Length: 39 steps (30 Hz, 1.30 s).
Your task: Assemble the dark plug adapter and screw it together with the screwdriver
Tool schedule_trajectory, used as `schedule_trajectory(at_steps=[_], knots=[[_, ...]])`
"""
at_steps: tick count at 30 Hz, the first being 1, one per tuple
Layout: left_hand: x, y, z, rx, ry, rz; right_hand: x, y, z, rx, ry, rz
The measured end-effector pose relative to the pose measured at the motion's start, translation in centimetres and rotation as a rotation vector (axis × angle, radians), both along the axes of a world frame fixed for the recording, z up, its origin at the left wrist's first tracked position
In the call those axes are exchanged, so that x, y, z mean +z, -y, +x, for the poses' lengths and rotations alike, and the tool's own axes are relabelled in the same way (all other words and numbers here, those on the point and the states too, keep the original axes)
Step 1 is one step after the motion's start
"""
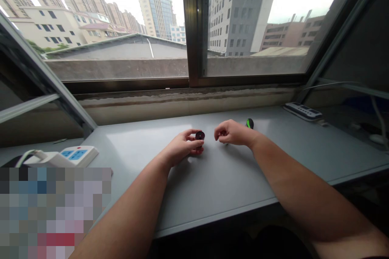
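Note:
Over the middle of the grey table (231, 178), my left hand (187, 144) grips a small dark round cup-like part (199, 135) between thumb and fingers, its open side facing up toward me. A short way to its right, my right hand (229, 132) is closed with the fingers curled inward. Whatever those fingers hold, if anything, is too small or hidden to name. Just behind the right wrist lies a green and black handle (249, 123), partly covered by the arm. The two hands are apart from each other.
A white power strip (86, 154) with blue sockets and a plug sits at the left. Another power strip (302, 111) lies at the back right. Metal frame posts (69, 101) flank the table, and a window stands behind it. The lower left corner is pixelated.

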State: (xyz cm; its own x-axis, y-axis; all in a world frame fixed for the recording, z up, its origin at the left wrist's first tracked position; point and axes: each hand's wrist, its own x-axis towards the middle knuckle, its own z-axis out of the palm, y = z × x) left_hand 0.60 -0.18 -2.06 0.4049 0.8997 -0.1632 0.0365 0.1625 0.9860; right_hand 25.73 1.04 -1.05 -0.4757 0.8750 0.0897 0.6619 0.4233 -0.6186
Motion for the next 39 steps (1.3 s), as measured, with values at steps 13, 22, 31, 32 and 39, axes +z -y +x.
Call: schedule_trajectory(at_steps=[13, 22, 31, 32, 39], knots=[[0.5, 0.5, 0.4, -0.047, 0.025, -0.101, -0.8, 0.3, -2.1, 0.051, -0.079, 0.180], [0.8, 0.6, 0.6, -0.044, 0.008, -0.118, -1.0, -0.3, -2.6, 0.103, 0.193, 0.173], [0.6, 0.4, 0.4, -0.054, -0.008, -0.126, -0.1, 0.7, -2.8, 0.058, 0.324, 0.143], [0.6, 0.4, 0.4, -0.056, -0.005, -0.128, 0.0, 0.8, -2.8, 0.059, 0.332, 0.153], [0.8, 0.4, 0.2, -0.076, 0.003, -0.134, 0.1, 0.9, -2.2, 0.081, 0.274, 0.193]])
